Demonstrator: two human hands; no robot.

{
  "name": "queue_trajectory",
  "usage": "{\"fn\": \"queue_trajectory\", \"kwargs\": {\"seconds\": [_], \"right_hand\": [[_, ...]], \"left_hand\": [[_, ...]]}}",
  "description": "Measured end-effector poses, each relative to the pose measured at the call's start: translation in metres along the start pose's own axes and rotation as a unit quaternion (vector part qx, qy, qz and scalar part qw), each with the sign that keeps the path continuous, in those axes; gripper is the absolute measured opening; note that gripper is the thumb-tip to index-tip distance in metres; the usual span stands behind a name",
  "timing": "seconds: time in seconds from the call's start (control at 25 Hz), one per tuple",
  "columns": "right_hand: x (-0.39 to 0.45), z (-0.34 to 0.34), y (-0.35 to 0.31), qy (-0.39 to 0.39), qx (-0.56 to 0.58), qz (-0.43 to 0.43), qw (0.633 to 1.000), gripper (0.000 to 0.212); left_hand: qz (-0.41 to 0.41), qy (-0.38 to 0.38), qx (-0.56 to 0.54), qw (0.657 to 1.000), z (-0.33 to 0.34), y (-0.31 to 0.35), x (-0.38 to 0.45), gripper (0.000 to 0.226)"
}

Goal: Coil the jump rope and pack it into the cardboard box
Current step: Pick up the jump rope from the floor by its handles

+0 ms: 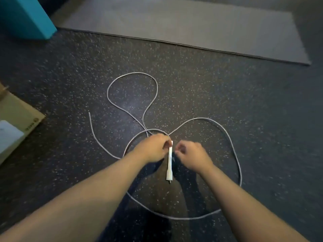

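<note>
A thin grey jump rope (132,74) lies in loose loops on the dark speckled floor, one loop far ahead, a larger one around my arms. My left hand (153,148) pinches the top of the white handle (169,165), which hangs down with its metal tip lowest. My right hand (191,155) is just right of the handle, fingers curled near the rope; whether it holds the rope I cannot tell. The rope's free end (89,113) lies to the left. The cardboard box (19,110) sits open at the left edge.
A teal block (24,16) stands at the far left. A grey mat (174,23) covers the floor ahead. Something white (8,135) lies inside the box.
</note>
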State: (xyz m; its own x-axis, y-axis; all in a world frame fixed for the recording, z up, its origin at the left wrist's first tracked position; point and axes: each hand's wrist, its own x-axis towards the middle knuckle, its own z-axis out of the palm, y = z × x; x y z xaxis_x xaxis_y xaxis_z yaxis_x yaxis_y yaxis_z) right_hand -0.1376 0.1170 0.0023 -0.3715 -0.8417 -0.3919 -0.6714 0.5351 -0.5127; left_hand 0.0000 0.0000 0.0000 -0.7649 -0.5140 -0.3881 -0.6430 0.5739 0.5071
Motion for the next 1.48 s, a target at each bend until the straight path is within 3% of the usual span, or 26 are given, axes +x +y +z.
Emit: {"fn": "queue_trajectory", "kwargs": {"seconds": [0.16,0.28,0.36,0.48,0.56,0.68,0.8,0.88,0.96,1.04,1.08,1.16,1.24,1.32,1.4,1.48], "right_hand": [[0.012,0.056,0.011,-0.047,-0.087,0.084,0.992,0.057],[0.019,0.052,0.007,-0.057,-0.100,0.059,0.992,0.044],[0.024,0.019,0.006,-0.065,-0.095,0.050,0.992,0.039],[0.034,-0.071,0.008,-0.010,-0.043,0.016,0.999,0.027],[0.032,-0.127,0.010,0.054,0.084,-0.017,0.995,0.025],[0.028,-0.163,-0.001,0.095,0.294,-0.100,0.946,0.022],[0.027,-0.179,-0.026,0.133,0.422,-0.172,0.880,0.042],[0.023,-0.196,-0.035,0.126,0.495,-0.173,0.842,0.061],[0.017,-0.210,-0.041,0.094,0.454,-0.173,0.869,0.066],[0.010,-0.214,-0.051,0.053,0.346,-0.180,0.919,0.050],[0.009,-0.215,-0.057,0.045,0.331,-0.186,0.924,0.040],[0.008,-0.223,-0.064,0.053,0.382,-0.204,0.900,0.032],[0.004,-0.242,-0.065,0.090,0.358,-0.221,0.903,0.029],[-0.002,-0.266,-0.065,0.157,0.194,-0.232,0.940,0.027],[-0.011,-0.282,-0.070,0.187,0.118,-0.255,0.941,0.026],[-0.020,-0.295,-0.074,0.184,0.134,-0.274,0.934,0.025]], "left_hand": [[-0.013,0.008,0.188,0.982,0.043,-0.005,0.019,0.032],[0.075,0.048,0.312,0.946,0.044,0.000,0.025,0.036],[0.137,0.069,0.319,0.935,0.034,0.010,0.030,0.032],[0.154,0.088,0.198,0.964,-0.010,0.029,0.048,0.022],[0.133,0.116,0.103,0.979,-0.047,0.042,0.058,0.021],[0.175,0.185,0.000,0.967,-0.085,0.073,0.053,0.029],[0.233,0.187,-0.030,0.954,-0.123,0.114,0.043,0.054],[0.271,0.227,-0.083,0.932,-0.156,0.133,0.043,0.056],[0.304,0.279,-0.199,0.889,-0.186,0.150,0.041,0.045],[0.315,0.287,-0.301,0.853,-0.207,0.168,0.035,0.034],[0.311,0.285,-0.330,0.845,-0.215,0.175,0.032,0.032],[0.288,0.317,-0.344,0.836,-0.234,0.177,0.026,0.033],[0.255,0.404,-0.220,0.851,-0.253,0.163,0.021,0.030],[0.258,0.441,0.088,0.855,-0.265,0.155,0.015,0.011],[0.284,0.361,0.284,0.842,-0.267,0.166,0.006,0.021],[0.282,0.275,0.355,0.848,-0.272,0.178,0.000,0.038]]}}
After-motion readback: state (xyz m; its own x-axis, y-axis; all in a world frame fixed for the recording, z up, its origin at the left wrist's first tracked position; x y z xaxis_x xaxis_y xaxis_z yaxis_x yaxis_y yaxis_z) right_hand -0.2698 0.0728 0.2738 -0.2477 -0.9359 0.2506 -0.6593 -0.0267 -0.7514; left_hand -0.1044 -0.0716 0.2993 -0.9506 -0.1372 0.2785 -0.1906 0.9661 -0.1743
